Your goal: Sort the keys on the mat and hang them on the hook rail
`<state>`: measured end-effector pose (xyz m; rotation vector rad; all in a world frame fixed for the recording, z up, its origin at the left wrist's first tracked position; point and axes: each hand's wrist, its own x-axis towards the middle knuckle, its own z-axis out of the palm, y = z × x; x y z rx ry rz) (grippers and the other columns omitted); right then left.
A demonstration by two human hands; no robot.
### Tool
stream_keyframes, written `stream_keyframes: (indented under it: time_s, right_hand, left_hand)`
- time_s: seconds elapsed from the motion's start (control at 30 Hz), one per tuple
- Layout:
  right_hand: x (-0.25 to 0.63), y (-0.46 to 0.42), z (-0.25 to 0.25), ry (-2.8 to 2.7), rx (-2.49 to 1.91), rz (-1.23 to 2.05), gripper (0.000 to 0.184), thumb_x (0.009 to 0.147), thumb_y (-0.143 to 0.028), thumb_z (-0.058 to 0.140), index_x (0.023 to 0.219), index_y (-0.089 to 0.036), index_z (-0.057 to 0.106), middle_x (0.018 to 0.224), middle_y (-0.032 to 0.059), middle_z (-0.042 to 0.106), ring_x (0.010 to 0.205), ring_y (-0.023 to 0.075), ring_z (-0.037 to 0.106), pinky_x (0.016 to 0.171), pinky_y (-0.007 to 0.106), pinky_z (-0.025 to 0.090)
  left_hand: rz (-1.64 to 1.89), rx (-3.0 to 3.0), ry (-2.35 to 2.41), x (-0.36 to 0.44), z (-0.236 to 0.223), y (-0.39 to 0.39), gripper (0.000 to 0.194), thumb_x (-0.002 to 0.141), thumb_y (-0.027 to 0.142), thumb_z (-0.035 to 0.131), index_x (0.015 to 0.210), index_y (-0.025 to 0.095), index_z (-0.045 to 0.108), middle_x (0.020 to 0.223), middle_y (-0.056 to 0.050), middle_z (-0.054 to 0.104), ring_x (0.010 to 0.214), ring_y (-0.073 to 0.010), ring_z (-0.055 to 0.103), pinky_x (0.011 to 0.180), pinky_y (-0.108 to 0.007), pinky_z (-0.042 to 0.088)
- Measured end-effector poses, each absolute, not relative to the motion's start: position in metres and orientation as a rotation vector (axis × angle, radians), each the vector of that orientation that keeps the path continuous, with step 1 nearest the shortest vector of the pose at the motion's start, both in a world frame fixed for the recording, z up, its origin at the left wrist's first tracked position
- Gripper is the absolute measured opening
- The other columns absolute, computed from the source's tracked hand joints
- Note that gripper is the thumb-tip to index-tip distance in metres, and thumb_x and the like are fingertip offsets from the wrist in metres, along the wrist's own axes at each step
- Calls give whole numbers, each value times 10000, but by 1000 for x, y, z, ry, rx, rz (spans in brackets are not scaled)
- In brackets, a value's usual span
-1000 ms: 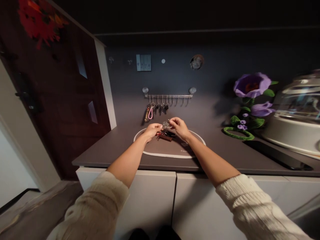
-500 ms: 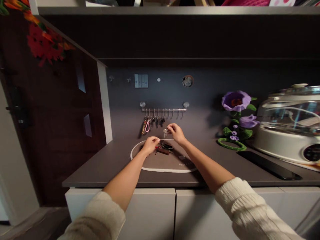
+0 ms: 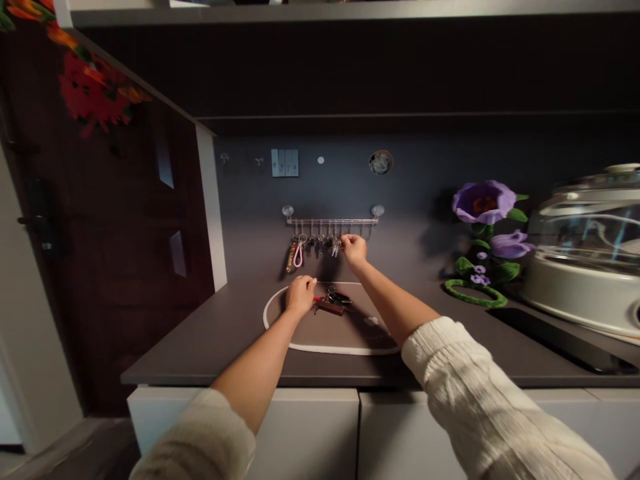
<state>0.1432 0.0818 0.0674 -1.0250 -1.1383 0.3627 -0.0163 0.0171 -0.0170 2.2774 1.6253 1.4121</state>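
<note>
My right hand [image 3: 355, 252] pinches a small ring of silver keys [image 3: 335, 250] just below the hook rail [image 3: 333, 221] on the back wall. Whether the ring touches a hook I cannot tell. Further left on the rail hang a pink loop strap [image 3: 299, 255], a patterned key fob [image 3: 291, 257] and several dark keys [image 3: 315, 245]. My left hand [image 3: 301, 295] hovers low over the oval mat [image 3: 300, 337], its fingers closed; anything in them is hidden. Right beside it on the mat lie a brown key fob [image 3: 331, 307] and a dark bunch of keys [image 3: 340, 297].
Purple craft flowers [image 3: 484, 202] with a green ring base stand to the right. A black phone-like slab [image 3: 560, 339] lies before a cream appliance with a clear lid [image 3: 585, 287]. A shelf [image 3: 330, 67] overhangs the counter [image 3: 200, 340]; a dark door [image 3: 125, 267] is at the left.
My right hand has lifted the silver keys from above the mat up to the hook rail. The left hand stays close to the mat by the brown fob. The view has shifted slightly.
</note>
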Motion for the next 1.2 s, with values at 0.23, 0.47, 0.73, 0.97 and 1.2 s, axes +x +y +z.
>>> stream_keyframes:
  time_s: [0.23, 0.47, 0.73, 0.97, 1.2]
  right_hand:
    - [137, 101, 74, -1018, -1056, 303, 230, 678, -319, 523, 693, -126, 648, 641, 52, 655, 603, 148, 599, 619, 253, 464]
    - [136, 112, 77, -984, -1072, 287, 265, 685, -340, 526, 724, -120, 669, 629, 58, 661, 623, 156, 615, 633, 252, 472]
    - [135, 113, 74, -984, -1124, 263, 218, 692, -288, 528, 709, -125, 672, 650, 74, 670, 644, 170, 630, 644, 262, 481]
    - [140, 116, 64, -1049, -1101, 248, 211, 712, -273, 507, 738, -136, 666, 663, 69, 671, 650, 159, 630, 643, 260, 486]
    - [142, 113, 62, -1034, -1120, 306, 165, 685, -235, 521, 741, -140, 643, 725, 55, 672, 639, 136, 622, 660, 255, 484]
  left_hand:
    - [1419, 2249, 1670, -17, -17, 18, 292, 841, 293, 410, 688, 160, 620, 715, -54, 608, 699, -137, 508, 638, -246, 318]
    - [1422, 2248, 1681, -16, -15, 17, 287, 841, 290, 412, 700, 163, 628, 711, -52, 606, 698, -140, 510, 644, -250, 328]
    - [1404, 2228, 1688, -17, -13, 14, 287, 844, 282, 410, 710, 162, 633, 719, -56, 613, 709, -144, 517, 649, -253, 330]
    - [1406, 2230, 1681, -17, -13, 14, 283, 846, 274, 407, 708, 159, 626, 730, -58, 612, 718, -145, 516, 656, -256, 327]
    - [1382, 2223, 1699, -18, -12, 14, 284, 845, 273, 406, 709, 155, 625, 739, -62, 611, 710, -145, 515, 649, -254, 325]
